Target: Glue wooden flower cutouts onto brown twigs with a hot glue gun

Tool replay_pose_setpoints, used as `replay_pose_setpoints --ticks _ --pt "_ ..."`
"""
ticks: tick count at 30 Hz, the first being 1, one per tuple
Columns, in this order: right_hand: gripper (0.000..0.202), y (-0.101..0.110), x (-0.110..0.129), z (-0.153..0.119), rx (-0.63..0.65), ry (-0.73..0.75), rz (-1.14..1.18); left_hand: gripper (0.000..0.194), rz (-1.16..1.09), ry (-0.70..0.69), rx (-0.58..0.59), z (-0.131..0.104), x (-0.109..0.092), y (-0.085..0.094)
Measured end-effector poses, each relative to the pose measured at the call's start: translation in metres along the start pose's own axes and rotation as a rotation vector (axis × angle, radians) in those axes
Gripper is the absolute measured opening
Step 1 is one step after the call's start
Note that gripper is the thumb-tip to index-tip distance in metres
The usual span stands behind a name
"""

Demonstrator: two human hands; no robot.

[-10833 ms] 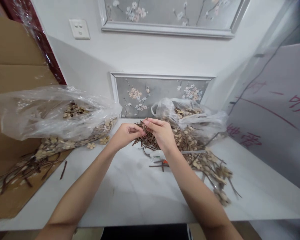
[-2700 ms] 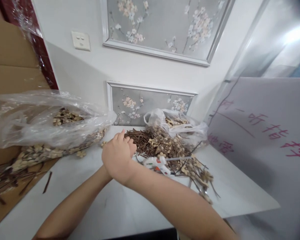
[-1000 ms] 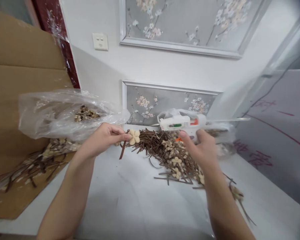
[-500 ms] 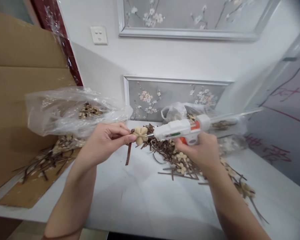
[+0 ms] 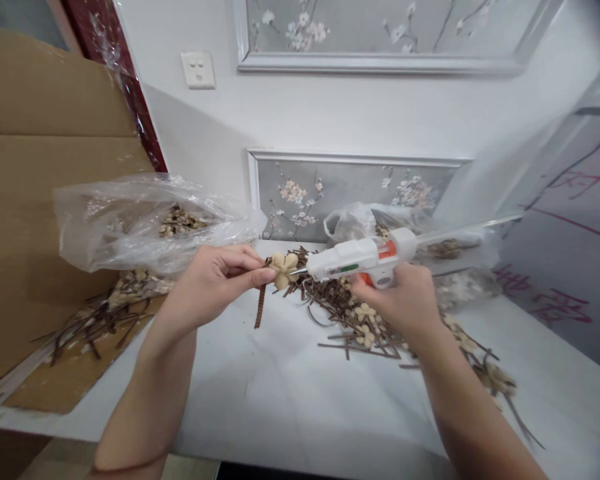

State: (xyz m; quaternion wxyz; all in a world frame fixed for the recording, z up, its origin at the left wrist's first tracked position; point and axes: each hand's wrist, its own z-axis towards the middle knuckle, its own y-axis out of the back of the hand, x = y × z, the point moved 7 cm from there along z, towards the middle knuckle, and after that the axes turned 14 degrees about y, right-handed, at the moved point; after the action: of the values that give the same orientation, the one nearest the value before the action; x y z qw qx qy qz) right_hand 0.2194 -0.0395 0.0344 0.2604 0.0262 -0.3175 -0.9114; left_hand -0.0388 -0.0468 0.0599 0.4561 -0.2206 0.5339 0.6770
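While the glue gun (image 5: 347, 259) has its tip at the flower (image 5: 281, 268), touching or nearly, a slip or hard trigger squeeze cd smear petals or burn the L hand (image 5: 207, 288), v. close by. L thumb & fingertips pinch flower, almost no gap, ribbon (image 5: 261, 307) below, forearm angled up; R hand (image 5: 411, 295) wraps gun handle, fingers curled, wrist approx. level, both above table (image 5: 285, 380)

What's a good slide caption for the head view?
Left hand holds a cream flower; right hand points a glue gun at it.
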Motion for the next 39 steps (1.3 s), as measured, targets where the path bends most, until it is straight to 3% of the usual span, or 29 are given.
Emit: replay_pose_setpoints --ticks 39 --pt "0.041 -0.0051 0.0011 -0.0008 0.055 0.017 -0.014 0.014 -0.087 0.059 0.036 0.0032 0.0059 -0.0012"
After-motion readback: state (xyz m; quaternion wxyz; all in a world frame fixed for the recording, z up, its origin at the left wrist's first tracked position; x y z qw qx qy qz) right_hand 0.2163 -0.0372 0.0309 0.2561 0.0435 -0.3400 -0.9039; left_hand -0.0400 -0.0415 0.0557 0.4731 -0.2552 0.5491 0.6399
